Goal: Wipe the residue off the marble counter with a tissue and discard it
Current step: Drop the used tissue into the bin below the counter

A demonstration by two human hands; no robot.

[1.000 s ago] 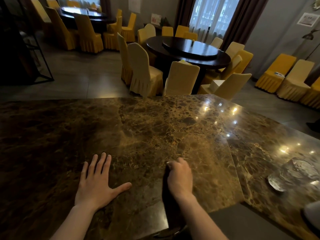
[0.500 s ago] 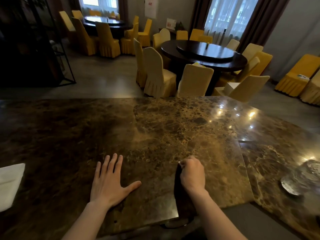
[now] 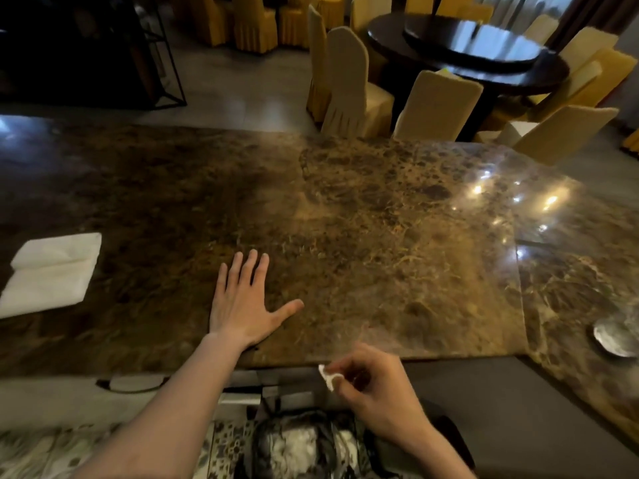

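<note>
Pinched between your right hand's (image 3: 377,392) thumb and fingertips is a small wad of tissue (image 3: 327,375); the other fingers curl in loosely, so the grip is closed on the wad alone. Your left hand (image 3: 243,305) holds nothing: it lies flat and spread, palm down, on the desk (image 3: 397,254).

From the head camera, the only view, the right hand sits just off the desk's near edge, so the tissue hangs beyond the marble rather than over it. Below that edge lies a dark, crumpled shape with pale contents (image 3: 304,444); it may be a lined bin, but it is too blurred to say for sure. On the desk, well left of the left hand, lies a folded white napkin (image 3: 52,274). At the desk's far right edge sits a shiny round dish (image 3: 617,337).

The wad looks white, crushed small and light, only partly showing past the fingers. No residue stands out on the mottled brown marble.

Your risk, as I judge it: so light a scrap could drift or cling to the fingers on release and miss whatever lies below. The busy marble could also hide leftover smears, so you might discard too early.
</note>
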